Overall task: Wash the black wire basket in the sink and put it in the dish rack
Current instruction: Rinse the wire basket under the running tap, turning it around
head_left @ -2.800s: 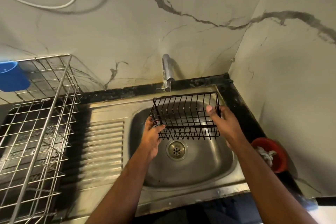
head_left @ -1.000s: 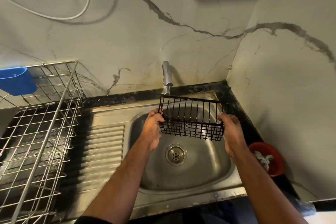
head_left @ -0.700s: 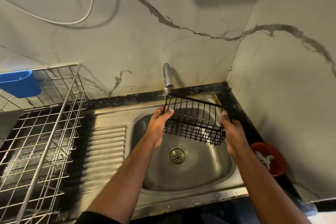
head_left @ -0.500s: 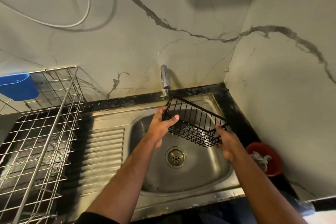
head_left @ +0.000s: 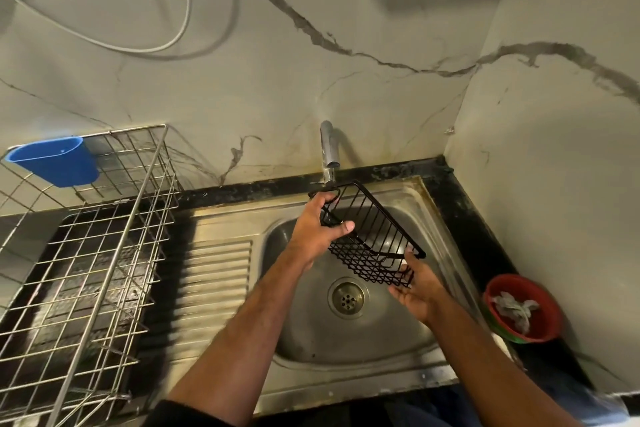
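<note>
Faucet (head_left: 328,149) just behind black wire basket (head_left: 372,243); dish rack (head_left: 104,253) well left.

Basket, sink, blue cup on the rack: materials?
Black wire basket: thin welded wire, probably metal with a matte black coating. Sink: looks like stainless steel, brushed and reflective. Blue cup: likely plastic, smooth, uniform colour.

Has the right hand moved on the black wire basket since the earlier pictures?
Yes. The right hand left the black wire basket's right end and dropped beneath its lower corner, nearer the sink drain, fingers open.
</note>
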Demonstrator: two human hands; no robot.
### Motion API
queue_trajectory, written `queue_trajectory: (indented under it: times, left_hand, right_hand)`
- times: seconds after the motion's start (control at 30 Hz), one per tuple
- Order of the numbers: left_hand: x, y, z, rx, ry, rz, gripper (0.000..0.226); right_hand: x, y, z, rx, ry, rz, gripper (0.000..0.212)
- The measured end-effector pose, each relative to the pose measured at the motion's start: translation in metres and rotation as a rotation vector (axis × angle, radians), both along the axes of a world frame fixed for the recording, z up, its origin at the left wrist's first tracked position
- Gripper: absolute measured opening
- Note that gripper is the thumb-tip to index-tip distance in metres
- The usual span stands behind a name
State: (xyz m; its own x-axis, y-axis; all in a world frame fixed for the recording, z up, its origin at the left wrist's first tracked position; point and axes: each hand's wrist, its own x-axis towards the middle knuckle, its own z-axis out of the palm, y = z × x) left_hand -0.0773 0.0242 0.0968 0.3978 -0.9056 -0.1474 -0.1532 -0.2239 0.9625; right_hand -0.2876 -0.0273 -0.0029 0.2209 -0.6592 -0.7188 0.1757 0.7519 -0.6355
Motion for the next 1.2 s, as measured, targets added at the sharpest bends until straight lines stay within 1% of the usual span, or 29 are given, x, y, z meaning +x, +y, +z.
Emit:
queue_trajectory:
  times: [0.07, 0.13, 0.17, 0.23, 0.33, 0.43, 0.5, 0.57, 0.67, 0.73, 0.83, 0.9, 1.0, 1.13, 1.2]
  left_hand:
    - [0.001, 0.002, 0.003, 0.018, -0.029, 0.028, 0.069]
    - [0.004, 0.004, 0.004, 0.017, -0.011, 0.068, 0.068]
    - [0.006, 0.005, 0.004, 0.017, -0.002, 0.099, 0.068]
    - [0.009, 0.008, 0.002, 0.01, 0.03, 0.152, 0.067]
    - [0.011, 0.01, 0.0, -0.001, 0.055, 0.222, 0.067]
    - [0.015, 0.01, -0.001, -0.027, 0.109, 0.248, 0.065]
    - [0.019, 0.011, -0.004, -0.02, 0.157, 0.252, 0.055]
    - [0.023, 0.014, -0.007, 0.017, 0.233, 0.254, 0.04]
    - [0.024, 0.02, -0.017, 0.072, 0.371, 0.336, 0.022]
    - [0.025, 0.025, -0.025, 0.098, 0.412, 0.42, 0.021]
    - [0.025, 0.035, -0.034, 0.094, 0.452, 0.489, 0.018]
    - [0.028, 0.043, -0.037, 0.083, 0.478, 0.518, 0.021]
    - [0.039, 0.055, -0.04, 0.051, 0.471, 0.566, 0.031]
    - [0.052, 0.071, -0.035, 0.03, 0.375, 0.609, 0.032]
    - [0.061, 0.08, -0.033, 0.029, 0.344, 0.618, 0.047]
  right_hand:
    - [0.002, -0.001, -0.002, 0.003, -0.007, 0.002, 0.065]
    - [0.004, -0.003, 0.001, -0.002, 0.0, -0.016, 0.053]
    - [0.005, -0.006, 0.001, -0.005, 0.014, -0.029, 0.05]
    - [0.006, -0.01, 0.005, -0.021, 0.048, -0.037, 0.056]
    - [0.008, -0.014, 0.022, -0.085, 0.083, -0.037, 0.052]
    - [0.008, -0.016, 0.04, -0.172, 0.128, -0.05, 0.052]
    - [0.005, -0.019, 0.051, -0.231, 0.122, -0.058, 0.045]
    - [0.003, -0.023, 0.06, -0.278, 0.08, -0.069, 0.039]
    - [0.001, -0.027, 0.071, -0.375, 0.03, -0.045, 0.036]
    - [0.004, -0.027, 0.073, -0.451, 0.061, 0.016, 0.029]
    - [0.011, -0.025, 0.074, -0.527, 0.158, 0.077, 0.027]
    - [0.017, -0.021, 0.076, -0.543, 0.203, 0.109, 0.026]
    - [0.031, -0.012, 0.077, -0.593, 0.236, 0.185, 0.026]
    - [0.05, -0.004, 0.077, -0.636, 0.229, 0.261, 0.032]
    - [0.061, -0.003, 0.079, -0.625, 0.222, 0.279, 0.032]
